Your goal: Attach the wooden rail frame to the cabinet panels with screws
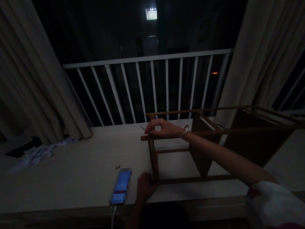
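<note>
A brown wooden shelf frame (182, 180) lies on its side on the pale ledge, with dark panels across its inside. My right hand (160, 128), a bracelet at its wrist, is closed in a pinch over the end of the frame's upper rail. From its fingertips sticks a thin rod (142, 127), too small and dark to name surely. Lower down, my left hand (146, 185) has its fingers curled at the frame's near lower corner, touching the wood. A small dark piece (118, 166) lies on the ledge to the left of that hand.
A phone (121, 187) with a blurred blue screen lies left of my left hand, a white cable (112, 222) hanging from it. Crumpled papers (37, 154) are at the far left. White railings (154, 89) and curtains (44, 85) stand behind the ledge (75, 179). The room is dim.
</note>
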A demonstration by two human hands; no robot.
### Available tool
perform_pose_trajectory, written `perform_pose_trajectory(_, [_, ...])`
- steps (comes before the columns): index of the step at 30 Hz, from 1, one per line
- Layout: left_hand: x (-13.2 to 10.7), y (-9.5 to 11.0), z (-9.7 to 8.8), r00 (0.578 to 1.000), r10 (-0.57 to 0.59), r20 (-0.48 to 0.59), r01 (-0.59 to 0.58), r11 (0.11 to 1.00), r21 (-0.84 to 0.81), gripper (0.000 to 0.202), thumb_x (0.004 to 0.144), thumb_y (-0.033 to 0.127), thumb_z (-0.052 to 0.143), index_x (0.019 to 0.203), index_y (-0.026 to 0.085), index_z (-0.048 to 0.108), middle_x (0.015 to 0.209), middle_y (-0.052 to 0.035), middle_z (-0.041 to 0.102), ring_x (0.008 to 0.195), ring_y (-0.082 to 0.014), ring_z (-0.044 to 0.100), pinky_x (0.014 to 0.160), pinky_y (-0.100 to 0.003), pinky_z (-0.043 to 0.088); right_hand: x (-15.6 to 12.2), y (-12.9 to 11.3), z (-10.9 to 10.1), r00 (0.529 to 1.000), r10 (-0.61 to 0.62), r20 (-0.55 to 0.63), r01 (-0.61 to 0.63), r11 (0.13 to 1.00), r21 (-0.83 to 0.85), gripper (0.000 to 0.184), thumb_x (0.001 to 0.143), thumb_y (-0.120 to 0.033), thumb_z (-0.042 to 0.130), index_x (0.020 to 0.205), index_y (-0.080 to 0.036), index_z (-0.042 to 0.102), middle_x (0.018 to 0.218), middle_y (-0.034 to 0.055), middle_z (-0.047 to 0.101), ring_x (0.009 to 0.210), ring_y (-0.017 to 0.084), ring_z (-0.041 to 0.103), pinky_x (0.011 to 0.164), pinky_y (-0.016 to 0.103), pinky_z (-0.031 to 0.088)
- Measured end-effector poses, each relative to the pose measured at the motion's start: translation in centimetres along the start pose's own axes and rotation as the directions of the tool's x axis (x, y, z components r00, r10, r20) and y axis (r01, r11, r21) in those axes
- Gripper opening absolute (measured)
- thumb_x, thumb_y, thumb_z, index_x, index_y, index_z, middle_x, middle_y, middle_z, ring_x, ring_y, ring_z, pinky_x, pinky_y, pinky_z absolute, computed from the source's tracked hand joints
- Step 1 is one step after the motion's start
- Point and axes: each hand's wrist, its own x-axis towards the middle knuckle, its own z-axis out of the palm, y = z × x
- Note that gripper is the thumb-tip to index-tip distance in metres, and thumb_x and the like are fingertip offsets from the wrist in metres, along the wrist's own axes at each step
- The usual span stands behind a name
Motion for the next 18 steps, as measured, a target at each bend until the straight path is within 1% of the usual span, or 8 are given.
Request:
perform_pose_trajectory(6, [0.02, 0.10, -0.19, 1.000, -0.006, -0.001, 0.006, 1.000, 0.002, 0.036, 0.073, 0.053, 0.041, 0.082, 0.020, 0.054, 0.091, -0.0051, 0.049, 0.089, -0.0209, 0.043, 0.077, -0.033, 0.028, 0.00, 0.13, -0.10, 1.000, 0.006, 0.014, -0.006, 1.000, 0.006, 0.020, 0.077, -0.019, 0.049, 0.090, -0.016, 0.063, 0.088, 0.0036, 0.063, 0.083, 0.012, 0.055, 0.079, 0.026, 0.041])
perform_pose_trajectory(11, [0.01, 0.00, -0.13, 1.000, -0.013, 0.000, 0.013, 1.000, 0.001, 0.038, 0.073, 0.054, 0.041, 0.082, 0.020, 0.054, 0.092, -0.0052, 0.048, 0.090, -0.0211, 0.043, 0.078, -0.033, 0.028, -0.09, 0.31, 0.04, 1.000, -0.001, 0.010, 0.000, 0.999, 0.047, 0.020, 0.077, -0.021, 0.050, 0.090, -0.015, 0.063, 0.088, 0.0042, 0.063, 0.082, 0.012, 0.056, 0.076, 0.025, 0.042])
perform_pose_trajectory(15, [-0.04, -0.18, 0.08, 1.000, 0.006, -0.013, -0.006, 1.000, 0.006, 0.036, 0.074, 0.053, 0.041, 0.083, 0.020, 0.054, 0.093, -0.0053, 0.048, 0.090, -0.0207, 0.043, 0.078, -0.033, 0.028, -0.13, 0.11, 0.17, 0.999, 0.039, 0.002, -0.039, 0.995, 0.089, 0.026, 0.078, -0.024, 0.049, 0.100, -0.015, 0.060, 0.090, 0.0046, 0.064, 0.081, 0.011, 0.057, 0.074, 0.024, 0.043])
perform_pose_trajectory(18, [-0.04, -0.22, 0.19, 1.000, 0.002, -0.018, -0.002, 1.000, 0.011, 0.036, 0.073, 0.053, 0.042, 0.081, 0.020, 0.054, 0.091, -0.0049, 0.048, 0.088, -0.0202, 0.043, 0.077, -0.032, 0.029, -0.13, 0.07, 0.19, 0.999, 0.036, 0.004, -0.037, 0.994, 0.101, 0.031, 0.078, -0.026, 0.050, 0.106, -0.015, 0.057, 0.091, 0.0048, 0.064, 0.082, 0.011, 0.058, 0.074, 0.024, 0.043])
